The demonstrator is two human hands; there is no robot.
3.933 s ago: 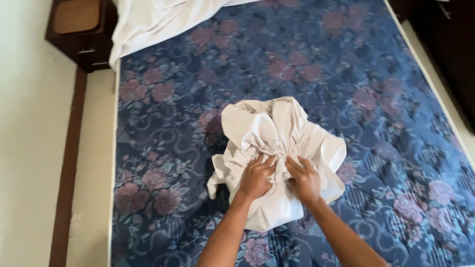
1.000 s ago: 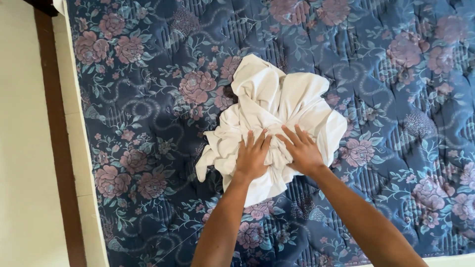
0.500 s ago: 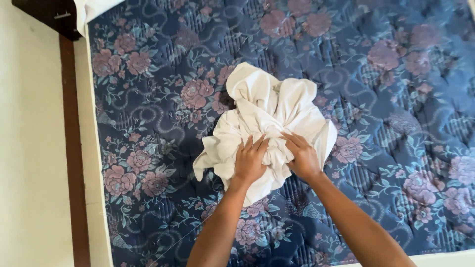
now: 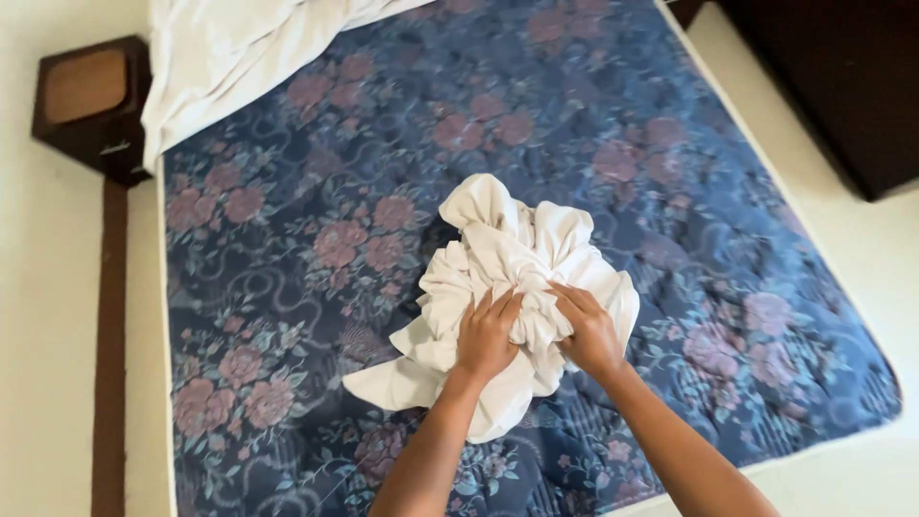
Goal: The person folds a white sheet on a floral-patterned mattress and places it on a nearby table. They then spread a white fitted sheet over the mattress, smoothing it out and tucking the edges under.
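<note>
- Near the middle of the blue floral mattress (image 4: 287, 287), a bunched white cloth (image 4: 507, 258) lies in a loose heap, and both of the person's hands are buried in its near side.
- Left hand (image 4: 485, 337) is closed into the folds, fingers curled down over a gathered ridge of the fabric, palm pressing on it.
- Right hand (image 4: 587, 330) sits just beside it, to the right, fingers likewise curled and pinching a fold; the two hands are close together but a puckered strip of cloth shows between them.
- Most of the heap lies ahead of the hands, away from the person: the tallest folds rise beyond the knuckles toward the head of the bed.
- One flat tail of the cloth trails out low and to the left, past the left wrist, lying smooth on the mattress; a second flap hangs back between the forearms.
- So the long line of the bundle runs on a slant, from that near-left tail up to the far-right folds.
- Left hand is the nearer one to the trailing tail; right hand is nearer the rounded edge on the right side.
- Up at the far left corner, a white sheet (image 4: 239, 57) drapes over the mattress edge, well apart from the heap, with a dark wooden nightstand (image 4: 86, 96) beside it.
</note>
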